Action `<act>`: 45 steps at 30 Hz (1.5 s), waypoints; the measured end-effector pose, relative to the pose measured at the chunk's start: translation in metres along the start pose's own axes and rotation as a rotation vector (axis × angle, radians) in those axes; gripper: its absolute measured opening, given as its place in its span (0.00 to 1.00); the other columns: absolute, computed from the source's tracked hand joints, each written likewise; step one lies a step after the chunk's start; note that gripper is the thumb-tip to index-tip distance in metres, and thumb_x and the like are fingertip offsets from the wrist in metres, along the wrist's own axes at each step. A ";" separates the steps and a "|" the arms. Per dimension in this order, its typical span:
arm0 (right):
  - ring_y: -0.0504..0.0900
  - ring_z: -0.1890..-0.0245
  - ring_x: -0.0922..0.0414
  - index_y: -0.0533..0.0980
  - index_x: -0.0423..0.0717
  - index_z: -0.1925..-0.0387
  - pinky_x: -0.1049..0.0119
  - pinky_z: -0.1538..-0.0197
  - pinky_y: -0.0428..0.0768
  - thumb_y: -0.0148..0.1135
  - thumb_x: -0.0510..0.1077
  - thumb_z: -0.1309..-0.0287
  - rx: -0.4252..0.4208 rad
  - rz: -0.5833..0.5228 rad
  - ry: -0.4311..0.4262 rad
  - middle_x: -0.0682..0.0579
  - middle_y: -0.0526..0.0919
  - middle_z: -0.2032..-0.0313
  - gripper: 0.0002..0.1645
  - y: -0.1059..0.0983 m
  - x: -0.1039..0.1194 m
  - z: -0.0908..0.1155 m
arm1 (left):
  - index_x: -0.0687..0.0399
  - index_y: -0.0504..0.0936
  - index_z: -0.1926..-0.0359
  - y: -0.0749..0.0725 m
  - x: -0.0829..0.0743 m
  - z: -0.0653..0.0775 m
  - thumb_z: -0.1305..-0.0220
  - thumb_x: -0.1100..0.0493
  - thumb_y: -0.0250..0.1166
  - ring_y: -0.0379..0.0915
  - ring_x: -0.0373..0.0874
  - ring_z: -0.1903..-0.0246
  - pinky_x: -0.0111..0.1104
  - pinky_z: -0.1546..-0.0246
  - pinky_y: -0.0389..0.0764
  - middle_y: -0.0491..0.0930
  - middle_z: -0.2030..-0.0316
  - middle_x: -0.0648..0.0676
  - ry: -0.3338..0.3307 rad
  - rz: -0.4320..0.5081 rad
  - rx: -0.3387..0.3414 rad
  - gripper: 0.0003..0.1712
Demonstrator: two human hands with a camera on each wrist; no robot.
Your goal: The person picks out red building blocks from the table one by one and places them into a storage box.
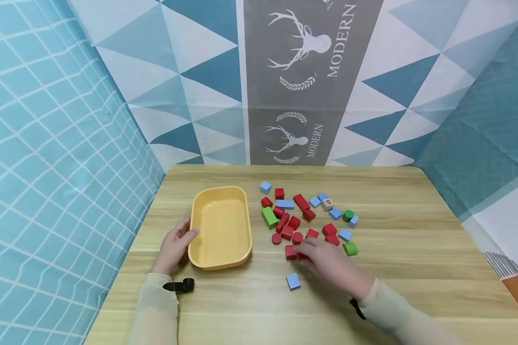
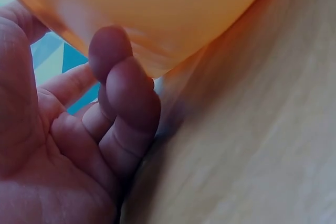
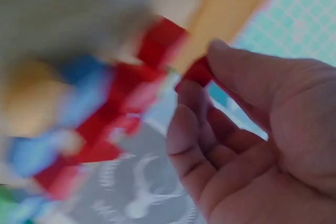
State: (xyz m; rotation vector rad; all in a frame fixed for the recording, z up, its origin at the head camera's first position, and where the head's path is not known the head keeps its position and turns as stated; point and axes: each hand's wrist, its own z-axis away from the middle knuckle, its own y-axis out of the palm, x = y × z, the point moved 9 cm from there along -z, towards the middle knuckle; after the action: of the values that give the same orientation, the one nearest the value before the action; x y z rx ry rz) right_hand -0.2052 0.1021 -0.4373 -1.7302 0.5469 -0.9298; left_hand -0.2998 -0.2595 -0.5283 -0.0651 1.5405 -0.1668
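At the left, my left hand (image 1: 173, 245) grips the near left rim of a yellow tray (image 1: 224, 225), thumb over the edge. The left wrist view shows its fingers (image 2: 128, 95) curled against the tray's outer wall. My right hand (image 1: 334, 266) is low over the table by the near side of a block pile. In the right wrist view its thumb and fingertips pinch a red block (image 3: 198, 73); the fingers cover part of it. Just left of those fingertips is another red block (image 1: 290, 252). A blue block (image 1: 293, 281) lies nearer to me.
Several red, blue and green blocks spread beyond the right hand, among them a long red block (image 1: 301, 201), a light green block (image 1: 269, 217) and a wooden cube marked S (image 1: 327, 204). Patterned cloth walls (image 1: 285, 86) stand behind the wooden table (image 1: 241, 311).
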 end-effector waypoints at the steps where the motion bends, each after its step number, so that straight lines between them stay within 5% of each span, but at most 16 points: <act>1: 0.77 0.59 0.63 0.82 0.54 0.48 0.64 0.58 0.85 0.74 0.43 0.46 -0.038 -0.001 -0.017 0.58 0.82 0.55 0.22 -0.008 0.008 -0.010 | 0.58 0.54 0.24 0.000 -0.001 0.000 0.29 0.52 0.62 0.54 0.44 0.34 0.22 0.45 0.71 0.57 0.29 0.57 0.001 -0.005 0.005 0.41; 6: 0.75 0.54 0.63 0.78 0.53 0.42 0.65 0.53 0.84 0.70 0.47 0.41 -0.094 -0.039 -0.099 0.57 0.80 0.51 0.25 -0.012 0.047 -0.067 | 0.60 0.56 0.25 0.002 -0.005 0.003 0.30 0.53 0.63 0.56 0.48 0.35 0.21 0.49 0.74 0.58 0.29 0.60 0.037 0.010 0.031 0.40; 15: 0.76 0.53 0.62 0.81 0.57 0.47 0.61 0.47 0.76 0.69 0.51 0.40 0.061 0.182 -0.172 0.59 0.83 0.54 0.19 0.057 0.084 -0.134 | 0.58 0.58 0.25 0.015 -0.004 0.007 0.32 0.54 0.65 0.59 0.48 0.36 0.28 0.50 0.78 0.61 0.31 0.61 0.058 0.052 0.090 0.40; 21: 0.77 0.57 0.64 0.83 0.62 0.50 0.61 0.54 0.74 0.72 0.54 0.45 0.141 0.261 -0.120 0.62 0.85 0.57 0.19 0.079 0.078 -0.143 | 0.60 0.58 0.26 0.014 0.000 0.008 0.31 0.56 0.64 0.60 0.49 0.37 0.26 0.50 0.78 0.60 0.30 0.62 0.031 0.039 0.063 0.39; 45: 0.77 0.55 0.61 0.84 0.61 0.53 0.63 0.53 0.73 0.69 0.50 0.42 0.117 0.237 -0.091 0.62 0.85 0.57 0.14 0.081 0.072 -0.145 | 0.66 0.60 0.28 0.015 -0.005 0.006 0.30 0.60 0.63 0.61 0.51 0.38 0.21 0.53 0.77 0.62 0.33 0.66 0.050 0.024 0.037 0.36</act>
State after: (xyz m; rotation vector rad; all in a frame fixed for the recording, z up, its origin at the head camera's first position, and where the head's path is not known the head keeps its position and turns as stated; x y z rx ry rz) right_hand -0.2724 -0.0632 -0.4684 -1.5565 0.6106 -0.6986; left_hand -0.2932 -0.2444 -0.5255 -0.0127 1.5867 -0.1790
